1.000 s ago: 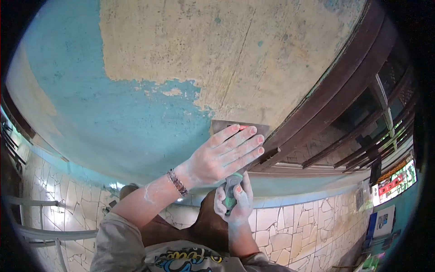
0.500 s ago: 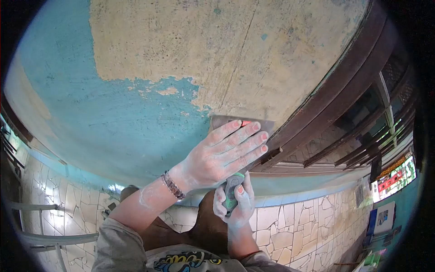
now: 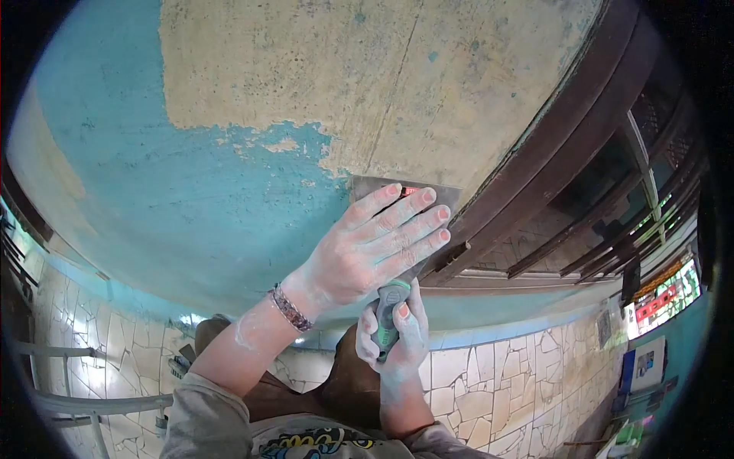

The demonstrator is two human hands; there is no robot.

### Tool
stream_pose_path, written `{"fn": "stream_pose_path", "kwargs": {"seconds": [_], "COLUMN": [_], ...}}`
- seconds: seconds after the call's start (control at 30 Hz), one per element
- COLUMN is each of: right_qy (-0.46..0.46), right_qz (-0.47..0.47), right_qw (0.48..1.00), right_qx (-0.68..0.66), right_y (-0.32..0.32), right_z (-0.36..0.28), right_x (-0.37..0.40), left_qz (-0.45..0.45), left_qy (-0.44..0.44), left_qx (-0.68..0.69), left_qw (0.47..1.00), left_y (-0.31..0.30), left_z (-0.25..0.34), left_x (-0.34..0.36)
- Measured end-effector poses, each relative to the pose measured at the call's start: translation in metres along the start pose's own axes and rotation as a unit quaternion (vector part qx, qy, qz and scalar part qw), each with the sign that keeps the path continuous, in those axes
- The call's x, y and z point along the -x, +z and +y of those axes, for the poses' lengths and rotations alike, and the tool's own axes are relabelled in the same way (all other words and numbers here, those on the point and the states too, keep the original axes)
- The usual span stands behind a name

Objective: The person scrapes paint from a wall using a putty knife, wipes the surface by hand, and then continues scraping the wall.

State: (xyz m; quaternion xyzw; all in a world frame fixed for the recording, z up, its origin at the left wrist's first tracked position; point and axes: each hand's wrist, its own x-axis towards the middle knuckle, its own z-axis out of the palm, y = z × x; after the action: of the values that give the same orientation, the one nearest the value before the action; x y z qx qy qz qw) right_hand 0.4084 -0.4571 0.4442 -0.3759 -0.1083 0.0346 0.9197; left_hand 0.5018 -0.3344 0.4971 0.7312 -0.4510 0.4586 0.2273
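Note:
A wide scraper has its grey metal blade (image 3: 367, 186), with a red label, against the wall where blue paint (image 3: 229, 191) meets the bare beige patch (image 3: 306, 69). My left hand (image 3: 367, 249) lies flat across the blade, its dusty fingers stretched toward the upper right; its thumb is hidden. Below it, my right hand (image 3: 405, 336) is wrapped round the scraper's grey-green handle (image 3: 390, 317). Pale dust covers both hands.
Right of the blade runs a dark wooden frame (image 3: 527, 172) with a small projecting latch (image 3: 455, 256) and slats. Pale cracked-pattern tiles (image 3: 497, 382) cover the floor. Metal rails (image 3: 99, 403) stand at the lower left. My knees are under my arms.
Both hands and the scraper sit slightly higher in view, the blade a little further up the wall. The view has shifted slightly. Both hands keep the same hold.

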Motion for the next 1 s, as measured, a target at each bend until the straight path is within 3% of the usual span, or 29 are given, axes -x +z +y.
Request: {"fn": "stream_pose_path", "kwargs": {"seconds": [0.67,1.0], "right_qy": [-0.004,0.005], "right_qz": [0.025,0.000], "right_qw": [0.999,1.000], "right_qx": [0.040,-0.006], "right_y": [-0.006,-0.008], "right_z": [0.006,0.007], "right_x": [0.004,0.008], "left_qz": [-0.009,-0.006], "left_qy": [0.006,-0.001], "left_qx": [0.001,0.008], "left_qw": [1.000,1.000], "left_y": [-0.002,0.000], "left_z": [-0.001,0.002], "left_x": [0.003,0.009]}}
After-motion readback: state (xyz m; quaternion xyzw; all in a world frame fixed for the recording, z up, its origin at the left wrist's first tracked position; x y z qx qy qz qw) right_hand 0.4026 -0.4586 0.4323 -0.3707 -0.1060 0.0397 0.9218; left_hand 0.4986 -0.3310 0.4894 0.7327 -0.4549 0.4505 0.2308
